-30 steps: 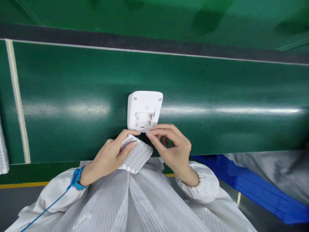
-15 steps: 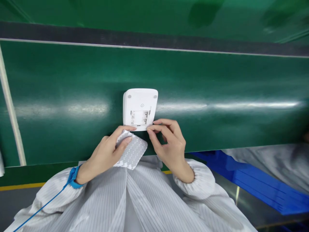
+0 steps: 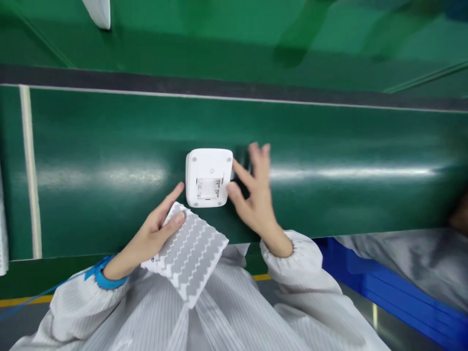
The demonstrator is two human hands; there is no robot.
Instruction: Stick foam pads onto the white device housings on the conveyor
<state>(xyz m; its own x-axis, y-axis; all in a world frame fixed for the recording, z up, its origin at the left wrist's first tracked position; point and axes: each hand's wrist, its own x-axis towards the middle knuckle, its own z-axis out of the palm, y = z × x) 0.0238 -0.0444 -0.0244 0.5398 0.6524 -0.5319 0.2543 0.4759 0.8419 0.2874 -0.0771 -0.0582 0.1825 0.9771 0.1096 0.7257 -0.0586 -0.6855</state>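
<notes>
A white plastic device (image 3: 211, 163) lies on the green bench, with its bare battery compartment (image 3: 208, 188) facing up. Grey round pads show at its corners. My left hand (image 3: 151, 236) pinches a white sticker sheet (image 3: 193, 256) with rows of grey wavy-edged stickers, thumb on top. Its index finger points at the device's left side, just apart from it. My right hand (image 3: 258, 202) is spread at the device's right edge, thumb and index finger at or very near that side. Its other fingers reach up, slightly blurred, holding nothing.
The green bench (image 3: 347, 146) has a pale strip (image 3: 29, 170) across it at the left. A dark rail (image 3: 234, 90) runs along its far side. Another person's grey sleeve (image 3: 409, 258) is at the right, above a blue surface (image 3: 387, 292). A blue wrist strap (image 3: 109, 278) circles my left wrist.
My right hand has gone from a pinch at the device's lower right corner to spread fingers along its right side. My left hand has drawn off the device, turning the sheet more into view.
</notes>
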